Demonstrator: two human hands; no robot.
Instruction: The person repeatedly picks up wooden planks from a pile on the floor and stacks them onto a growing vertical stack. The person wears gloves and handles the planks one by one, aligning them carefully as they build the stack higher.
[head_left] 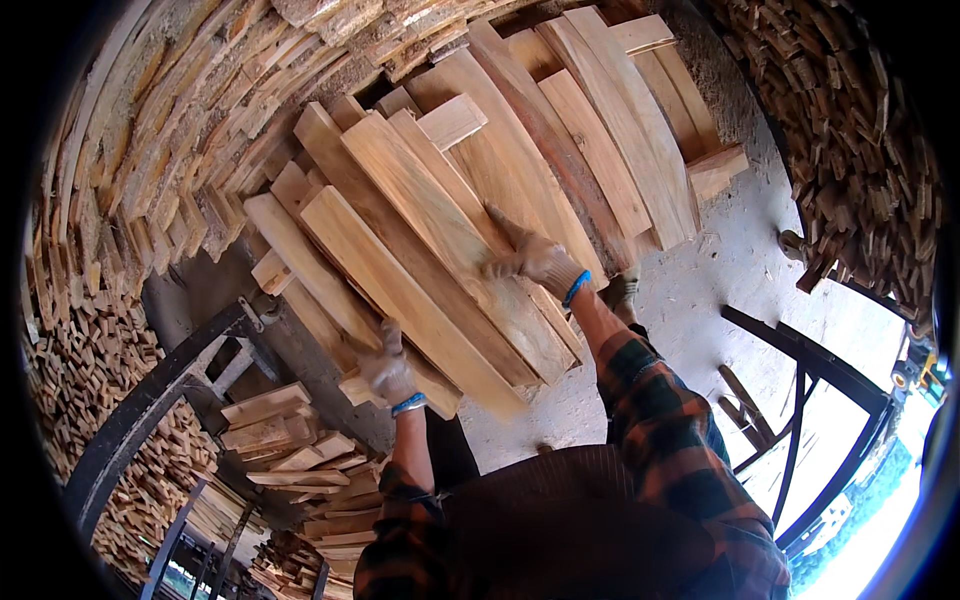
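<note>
So the piece to look at is the long, pale-yellow, flat wooden plank [408,296], lying on top of the heap of sawn boards, its long axis slanting from far left to near right. The left hand [390,375], in a greyish-white knit glove with a blue cuff, is the nearer one: it's just left of the plank's near half, so the plank lies right alongside, to that hand's right. Can't honestly tell if that grip is closed on anything; one finger points up, the rest is too blurry. The right hand [545,262], gloved the same way, is off to the plank's right, past a wide tan wooden board [430,210]. That grip is spread wide, thumb and forefinger well apart over the boards, and it looks like it's holding nothing.
</note>
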